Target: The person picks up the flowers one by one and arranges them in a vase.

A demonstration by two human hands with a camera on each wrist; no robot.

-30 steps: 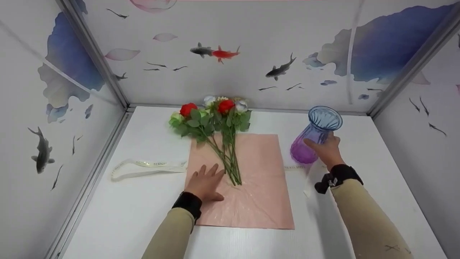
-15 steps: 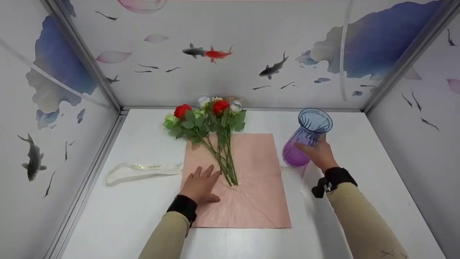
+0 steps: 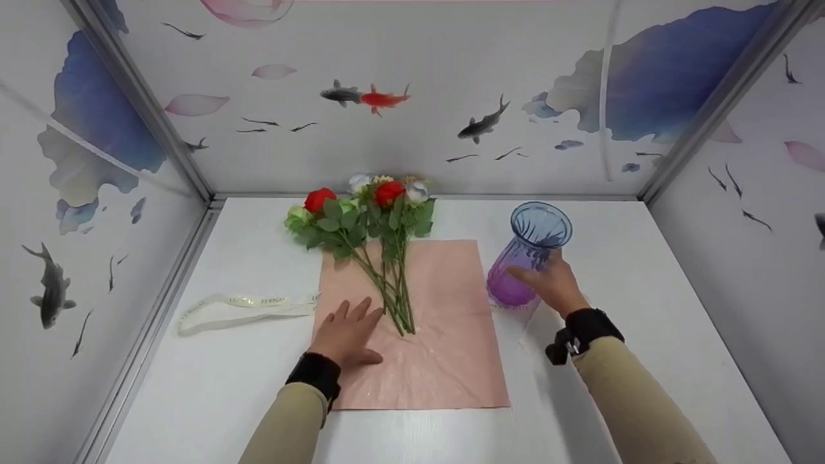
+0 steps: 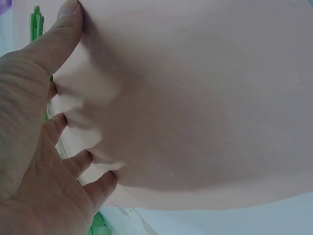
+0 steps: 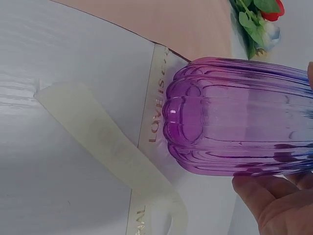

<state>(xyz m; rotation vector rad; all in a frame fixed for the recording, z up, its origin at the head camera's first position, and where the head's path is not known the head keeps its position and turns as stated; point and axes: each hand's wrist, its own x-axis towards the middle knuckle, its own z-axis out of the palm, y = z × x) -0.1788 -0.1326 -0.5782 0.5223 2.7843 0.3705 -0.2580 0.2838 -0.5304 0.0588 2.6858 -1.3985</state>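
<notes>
My left hand [image 3: 348, 338] rests with spread fingers on a pink sheet of wrapping paper [image 3: 445, 361], its fingertips beside the lower stems of a bunch of flowers [image 3: 380, 219]. Red, white and pale green blooms point to the back, and the bare green stems lie across the paper. With my right hand [image 3: 551, 283] I grip a ribbed glass vase [image 3: 515, 280], blue at its flared mouth and purple at the base. It is just off the paper's right edge. In the right wrist view the vase [image 5: 234, 117] is over the ribbon; whether it touches the table cannot be told.
A cream ribbon [image 3: 238, 309] with gold lettering runs under the paper, looped at the left. On the right, its loose end [image 5: 112, 132] folds over the white table [image 3: 193, 386]. Printed panels [image 3: 412, 142] enclose the table at the back and both sides.
The vase in my right hand has shifted left and slightly towards me, closer to the paper's edge. My left hand stays on the paper beside the stems. The head view has turned slightly right.
</notes>
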